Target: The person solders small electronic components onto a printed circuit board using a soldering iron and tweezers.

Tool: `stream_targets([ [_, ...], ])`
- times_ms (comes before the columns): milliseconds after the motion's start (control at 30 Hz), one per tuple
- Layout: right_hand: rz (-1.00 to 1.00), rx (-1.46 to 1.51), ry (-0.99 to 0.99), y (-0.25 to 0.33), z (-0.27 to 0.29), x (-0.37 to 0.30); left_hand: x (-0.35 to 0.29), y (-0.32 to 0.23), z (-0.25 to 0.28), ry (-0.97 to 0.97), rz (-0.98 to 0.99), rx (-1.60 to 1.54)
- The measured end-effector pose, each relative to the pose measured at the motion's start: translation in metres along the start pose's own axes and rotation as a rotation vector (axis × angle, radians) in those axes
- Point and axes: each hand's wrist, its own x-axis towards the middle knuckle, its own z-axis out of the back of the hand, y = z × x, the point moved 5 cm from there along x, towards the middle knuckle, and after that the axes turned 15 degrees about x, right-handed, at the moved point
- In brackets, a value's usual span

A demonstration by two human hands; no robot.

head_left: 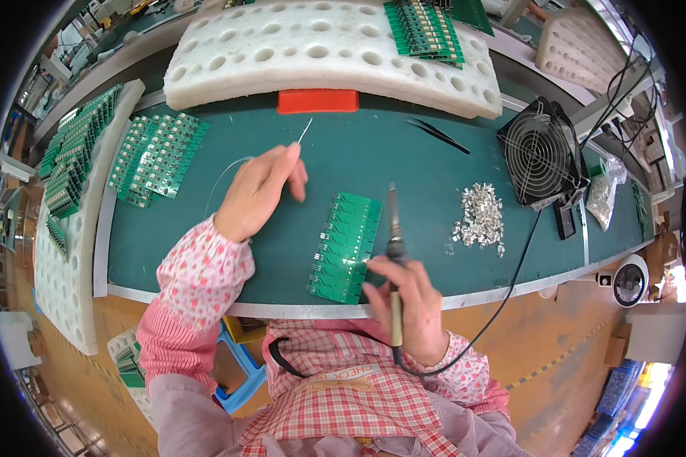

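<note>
My left fingers (284, 162) pinch the thin wire (305, 132) and my right fingers (393, 271) wrap the soldering iron (395, 247), so I should bring both tips slowly, steadily to the green board (347, 247) by the near edge of the surface (431, 202).

I can see capital lettering on a narrow, pale, strip-shaped label (348, 374), which sits across the front of the person's red-and-white checked cloth apron (358, 415). Any other print around here is too small for me to make out.
</note>
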Motion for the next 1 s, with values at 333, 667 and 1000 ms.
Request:
stream_targets([
  [333, 0.126, -0.183, -0.026, -0.014, 0.003, 0.063, -0.037, 0.007, -0.009, 0.075, -0.103, 0.273],
  [667, 0.092, -0.388, 0.023, -0.020, 0.001, 0.048, -0.053, -0.006, -0.009, 0.134, -0.088, 0.241],
  [1000, 0.089, -0.142, 0.090, 0.008, -0.014, 0.009, -0.090, -0.042, -0.030, 0.166, 0.029, 0.051],
])
